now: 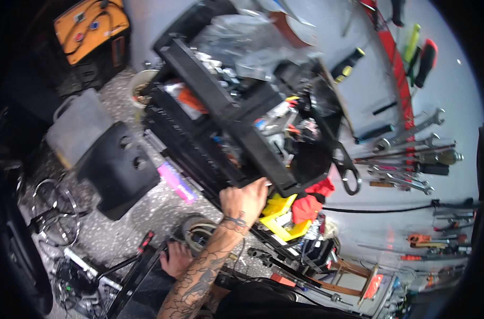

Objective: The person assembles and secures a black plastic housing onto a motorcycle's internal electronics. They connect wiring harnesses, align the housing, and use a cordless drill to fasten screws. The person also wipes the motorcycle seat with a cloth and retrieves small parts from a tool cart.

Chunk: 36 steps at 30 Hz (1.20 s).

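Observation:
My left hand, at the end of a tattooed forearm, is closed on the near end of a black tray of an opened tool box. Small mixed parts and clear plastic bags fill its compartments. Beside that hand sits a yellow bin with a red cloth in it. Below and to the left, my right hand is partly hidden by the left forearm. Its fingers are spread over the edge of a dark surface.
Wrenches and screwdrivers hang on the right wall. On the speckled floor lie a black plastic cover, a grey container and a pink-purple box. An orange-topped machine stands at the far left. A white bucket is beside the tool box.

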Available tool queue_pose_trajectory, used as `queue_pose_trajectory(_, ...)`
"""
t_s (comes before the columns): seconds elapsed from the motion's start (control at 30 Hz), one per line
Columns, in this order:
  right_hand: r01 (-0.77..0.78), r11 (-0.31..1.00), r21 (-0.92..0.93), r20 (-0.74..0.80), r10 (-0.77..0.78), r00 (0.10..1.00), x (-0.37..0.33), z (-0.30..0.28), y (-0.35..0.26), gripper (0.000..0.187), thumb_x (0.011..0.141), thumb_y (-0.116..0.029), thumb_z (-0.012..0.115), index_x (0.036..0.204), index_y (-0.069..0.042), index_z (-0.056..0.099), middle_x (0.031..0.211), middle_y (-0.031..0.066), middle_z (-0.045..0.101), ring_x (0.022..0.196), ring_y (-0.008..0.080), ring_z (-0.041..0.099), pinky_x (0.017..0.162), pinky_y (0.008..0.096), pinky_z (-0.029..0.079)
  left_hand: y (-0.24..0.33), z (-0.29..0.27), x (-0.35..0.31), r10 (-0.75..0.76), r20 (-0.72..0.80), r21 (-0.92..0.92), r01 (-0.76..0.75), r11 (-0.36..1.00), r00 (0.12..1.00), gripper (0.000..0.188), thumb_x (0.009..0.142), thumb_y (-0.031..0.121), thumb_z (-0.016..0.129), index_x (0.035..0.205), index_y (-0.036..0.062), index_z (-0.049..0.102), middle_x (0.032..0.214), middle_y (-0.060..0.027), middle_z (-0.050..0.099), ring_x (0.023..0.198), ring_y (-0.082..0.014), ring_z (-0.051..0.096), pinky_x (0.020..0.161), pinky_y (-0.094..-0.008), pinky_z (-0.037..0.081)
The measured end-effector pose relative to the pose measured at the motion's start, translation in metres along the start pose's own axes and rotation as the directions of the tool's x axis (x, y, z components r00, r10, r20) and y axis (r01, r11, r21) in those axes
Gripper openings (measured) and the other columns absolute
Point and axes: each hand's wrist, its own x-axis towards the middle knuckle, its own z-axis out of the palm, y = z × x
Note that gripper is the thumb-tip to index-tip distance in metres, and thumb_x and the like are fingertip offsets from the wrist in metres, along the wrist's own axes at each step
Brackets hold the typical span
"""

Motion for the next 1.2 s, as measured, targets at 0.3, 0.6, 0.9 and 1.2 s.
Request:
queue_pose_trajectory(0.3, 0.173, 0.96, -0.221, -0.315, -0.239, 0.918, -0.005, 0.021, 0.013, 0.042, 0.101, -0.039, 0.074, 0.119, -0.001, 0.071, 0.082, 0.0189, 0.07, 0.079, 0.032, 0.071, 0.078, 0.0511, 0.059, 0.006, -0.094, -0.084, -0.176, -0.054, -0.708, 0.087, 0.7, 0.983, 0.011, 0.098, 0.01, 0.075, 0.103, 0.0039, 0.068, 0.093, -0.0112, 0.074, 0.078, -0.0261, 0.077, 0.066, -0.0384, 0.06)
queue_pose_trajectory(0.6, 0.106, 0.969, -0.222, -0.212, -0.154, 0.965, -0.002, 0.021, 0.037, 0.038, 0.101, -0.039, 0.066, 0.113, -0.003, 0.072, 0.093, 0.0214, 0.074, 0.087, 0.041, 0.072, 0.081, 0.0549, 0.057, 0.016, -0.244, -0.294, -0.621, -0.099, -0.824, 0.286, 0.49, 0.778, 0.027, 0.095, 0.002, 0.084, 0.117, -0.0008, 0.07, 0.112, -0.0096, 0.08, 0.102, -0.0165, 0.078, 0.1, -0.0301, 0.062)
queue_pose_trajectory(0.9, 0.006, 0.979, -0.204, -0.164, -0.041, 0.986, 0.022, 0.05, 0.046, 0.049, 0.106, -0.049, 0.055, 0.111, -0.003, 0.072, 0.095, 0.0241, 0.077, 0.088, 0.046, 0.074, 0.081, 0.0552, 0.058, 0.11, -0.304, -0.573, -0.813, -0.452, -0.892, -0.155, 0.426, 0.367, 0.02, 0.106, 0.001, 0.07, 0.123, -0.0093, 0.076, 0.128, -0.016, 0.077, 0.112, -0.0203, 0.077, 0.1, -0.0325, 0.063)
queue_pose_trajectory(1.2, 0.841, 0.516, -0.162, -0.076, -0.857, 0.51, -0.013, 0.107, -0.101, 0.051, 0.091, -0.04, 0.07, 0.121, 0.002, 0.072, 0.102, 0.0252, 0.074, 0.098, 0.0475, 0.072, 0.092, 0.0614, 0.057, 0.24, -0.27, -0.716, -0.647, -0.745, -0.631, -0.145, 0.762, -0.161, 0.011, 0.106, 0.002, 0.071, 0.115, -0.0037, 0.074, 0.118, -0.0116, 0.078, 0.102, -0.0168, 0.076, 0.089, -0.0321, 0.062)
